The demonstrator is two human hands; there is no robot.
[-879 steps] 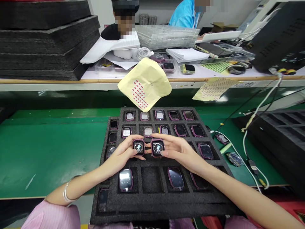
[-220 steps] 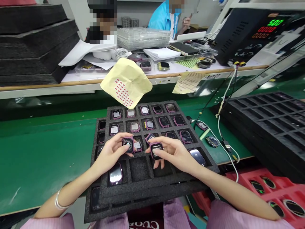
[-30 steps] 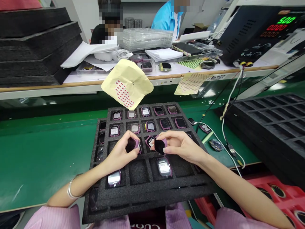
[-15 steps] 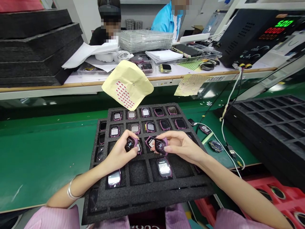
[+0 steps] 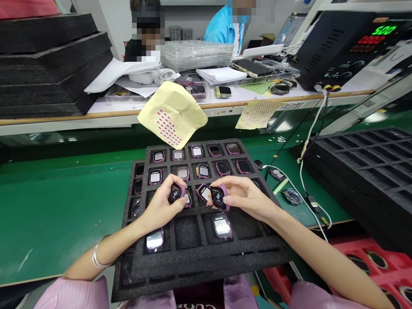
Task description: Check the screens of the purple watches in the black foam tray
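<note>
Head view: left grip [image 5: 163, 201] and right grip [image 5: 242, 195] grasp watches [image 5: 175, 193], their screens [image 5: 218, 198] dark earlier, now lit.

Fingers [image 5: 232, 200] partly hide the 2 held watches [image 5: 218, 196].

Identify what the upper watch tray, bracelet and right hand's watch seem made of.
Upper watch tray: probably matt black foam, from its grainy surface.
Bracelet: likely polished metal, from its silvery shine.
Watch in the right hand: smooth purple rim, perhaps plastic or coated metal; dark, lit face, possibly glass.

Left watch [image 5: 175, 193], right watch [image 5: 219, 197]: screens lit, dark one second ago
</note>
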